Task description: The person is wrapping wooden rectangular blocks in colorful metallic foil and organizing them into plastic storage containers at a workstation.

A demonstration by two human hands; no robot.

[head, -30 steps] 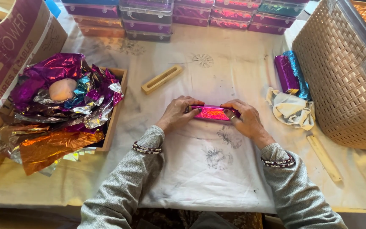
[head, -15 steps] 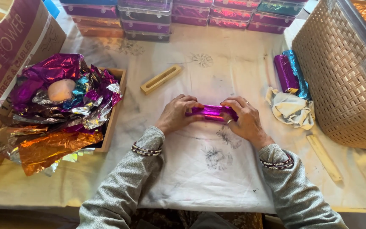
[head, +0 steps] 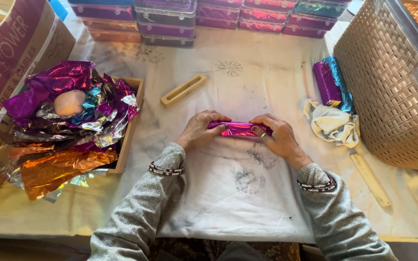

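A long bar wrapped in shiny magenta foil (head: 237, 128) lies across the white cloth (head: 228, 188) in the middle of the table. My left hand (head: 200, 129) grips its left end, fingers curled over the top. My right hand (head: 276, 135) grips its right end the same way. Both hands rest low on the cloth, the bar stretched between them.
A wooden tray (head: 130, 126) at left is heaped with loose coloured foil sheets (head: 73, 121). A wooden mould (head: 183, 90) lies beyond my hands. Two wrapped bars (head: 332, 83), a crumpled rag (head: 334, 125) and a wicker basket (head: 393, 87) are at right. Stacked boxes (head: 170, 19) line the far edge.
The foil bar has been rolled between my hands and looks slimmer and more tightly wrapped; both hands stay at its ends.
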